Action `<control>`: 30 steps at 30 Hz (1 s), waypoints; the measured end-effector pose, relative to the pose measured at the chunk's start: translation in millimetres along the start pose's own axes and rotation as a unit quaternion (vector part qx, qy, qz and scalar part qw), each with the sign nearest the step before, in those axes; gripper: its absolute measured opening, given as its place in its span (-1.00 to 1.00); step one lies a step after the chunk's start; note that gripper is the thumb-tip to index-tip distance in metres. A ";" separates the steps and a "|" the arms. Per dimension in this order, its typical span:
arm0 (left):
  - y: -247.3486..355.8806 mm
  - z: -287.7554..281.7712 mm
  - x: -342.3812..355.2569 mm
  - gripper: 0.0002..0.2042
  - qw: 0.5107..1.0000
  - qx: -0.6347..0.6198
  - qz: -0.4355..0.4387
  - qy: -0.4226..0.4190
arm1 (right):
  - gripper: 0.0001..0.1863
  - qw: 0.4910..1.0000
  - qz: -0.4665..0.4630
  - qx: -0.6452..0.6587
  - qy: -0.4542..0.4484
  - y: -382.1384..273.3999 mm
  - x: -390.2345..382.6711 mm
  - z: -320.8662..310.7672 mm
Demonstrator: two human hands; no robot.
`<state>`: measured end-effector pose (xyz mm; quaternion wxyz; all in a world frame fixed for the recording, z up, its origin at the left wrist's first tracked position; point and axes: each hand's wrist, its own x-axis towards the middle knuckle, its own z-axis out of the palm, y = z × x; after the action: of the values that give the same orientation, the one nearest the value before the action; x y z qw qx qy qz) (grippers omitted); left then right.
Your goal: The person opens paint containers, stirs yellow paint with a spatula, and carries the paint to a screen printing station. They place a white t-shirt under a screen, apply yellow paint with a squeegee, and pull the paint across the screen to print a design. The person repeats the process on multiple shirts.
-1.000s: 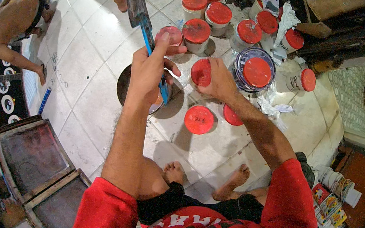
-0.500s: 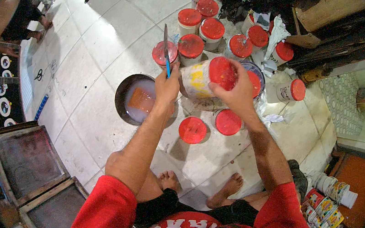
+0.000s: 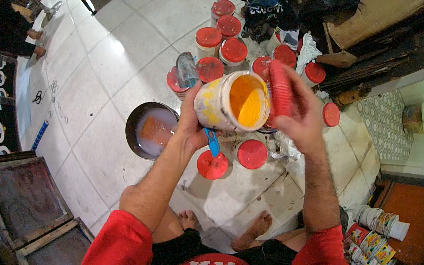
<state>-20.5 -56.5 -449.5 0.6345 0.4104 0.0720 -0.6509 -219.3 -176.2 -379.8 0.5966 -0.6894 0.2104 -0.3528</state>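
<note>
My left hand [image 3: 189, 121] grips a white tub [image 3: 213, 100] smeared with yellow. The tub is tilted toward me, its open mouth showing bright yellow-orange paint [image 3: 250, 109]. Also held in that hand is a scraper; its blue handle [image 3: 212, 143] sticks out below the tub, and a wide grey blade [image 3: 186, 70] shows beyond the hand. My right hand [image 3: 303, 112], closed on a red screw lid [image 3: 280, 90], holds it just right of the tub mouth, apart from it. Left of my left wrist, a dark round pan [image 3: 131, 132] holds cloudy liquid and an orange-brown block [image 3: 156, 131].
Several red-lidded tubs [image 3: 233, 49] stand beyond my hands. Two more red lids [image 3: 252, 154] show nearer me. Framed screens [image 3: 33, 189] lie at the lower left, stacked cups [image 3: 377, 221] at the right. Another person's feet [image 3: 36, 42] are at the far left.
The red lid has come off the tub and is now in my right hand. The tub has tipped, showing yellow paint. The scraper has turned, its blade now broadside and handle pointing down.
</note>
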 end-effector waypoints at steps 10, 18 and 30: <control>-8.7 -15.8 9.1 -0.41 0.928 -0.208 -0.055 -0.305 | -0.05 0.966 0.040 0.254 0.044 -15.6 -14.0 -0.8; -19.9 -6.1 -0.1 -0.40 0.921 -0.221 -0.063 -0.314 | -0.43 0.930 0.181 0.232 0.221 62.6 -27.7 -34.0; -17.0 -16.2 20.2 -0.28 0.936 -0.258 -0.042 -0.234 | 0.00 0.822 0.049 -0.559 0.094 146.9 -56.6 -45.8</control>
<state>-25.5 -58.9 -480.0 0.6899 0.0652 0.1040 -0.7135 -271.3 -196.1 -533.9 0.1027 -0.8569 0.4605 -0.2077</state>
